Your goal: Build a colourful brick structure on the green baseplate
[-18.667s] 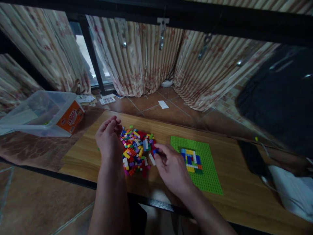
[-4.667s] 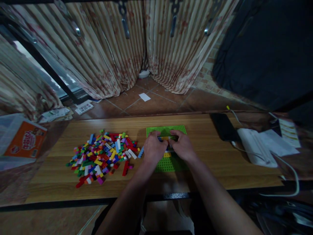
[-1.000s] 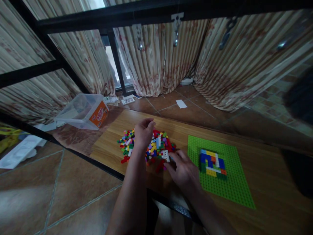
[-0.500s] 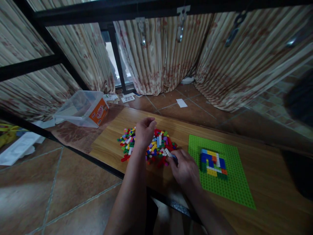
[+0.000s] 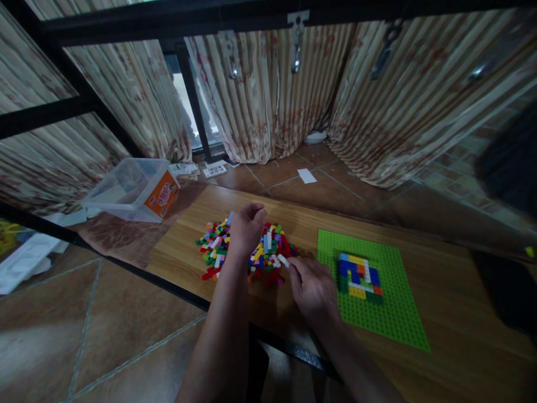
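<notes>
My right hand (image 5: 315, 286) is closed, thumb and fingers pinching a long white toy brick (image 5: 283, 260) that points out to the left. It is between the loose brick pile (image 5: 218, 243) and the green baseplate (image 5: 377, 313). My left hand (image 5: 246, 226) hovers over the pile with its fingers curled together; whatever they hold, if anything, is hidden. Brick colours in the pile include red, yellow, white, green, blue and purple. On the baseplate sits a low block build (image 5: 359, 277) of blue, yellow, white, orange and green bricks.
A clear plastic bin (image 5: 126, 187) with an orange label stands at the left end of the wooden table (image 5: 184, 215). Beyond the table are striped curtains (image 5: 251, 101) and a white paper (image 5: 306, 176) on the tiled floor. A dark object (image 5: 499, 291) is at the right.
The view has shifted slightly, moving the scene left. My right fingers have changed their grip; a dark bluish bit seen at them before no longer shows. The left hand stays over the pile.
</notes>
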Motion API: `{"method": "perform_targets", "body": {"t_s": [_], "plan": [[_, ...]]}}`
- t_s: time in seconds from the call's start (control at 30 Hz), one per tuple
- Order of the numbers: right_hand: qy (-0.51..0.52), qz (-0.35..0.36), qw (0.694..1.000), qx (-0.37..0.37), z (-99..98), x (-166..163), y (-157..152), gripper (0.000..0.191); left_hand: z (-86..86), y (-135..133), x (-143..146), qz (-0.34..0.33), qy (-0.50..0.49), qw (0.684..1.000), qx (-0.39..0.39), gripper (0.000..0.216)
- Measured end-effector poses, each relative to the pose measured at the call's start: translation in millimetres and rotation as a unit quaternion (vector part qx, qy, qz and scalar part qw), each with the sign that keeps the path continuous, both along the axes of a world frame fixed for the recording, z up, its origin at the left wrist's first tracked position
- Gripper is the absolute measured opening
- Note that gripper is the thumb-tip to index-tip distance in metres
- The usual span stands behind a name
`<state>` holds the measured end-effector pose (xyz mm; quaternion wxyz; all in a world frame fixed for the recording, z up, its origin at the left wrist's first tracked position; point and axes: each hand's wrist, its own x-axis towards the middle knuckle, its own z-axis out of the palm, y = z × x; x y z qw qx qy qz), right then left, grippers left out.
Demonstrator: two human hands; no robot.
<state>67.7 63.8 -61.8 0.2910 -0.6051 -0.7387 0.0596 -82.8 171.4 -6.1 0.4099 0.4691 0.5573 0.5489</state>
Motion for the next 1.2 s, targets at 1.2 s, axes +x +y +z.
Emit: {"method": "perform_targets", "body": {"t_s": [1.2], "plan": [[0.443,-0.053,0.887,-0.116,27.5,12.2,-3.6,0.026,11.4,-23.8,22.6,-0.442,0.076,0.888,-0.097,0.020]]}}
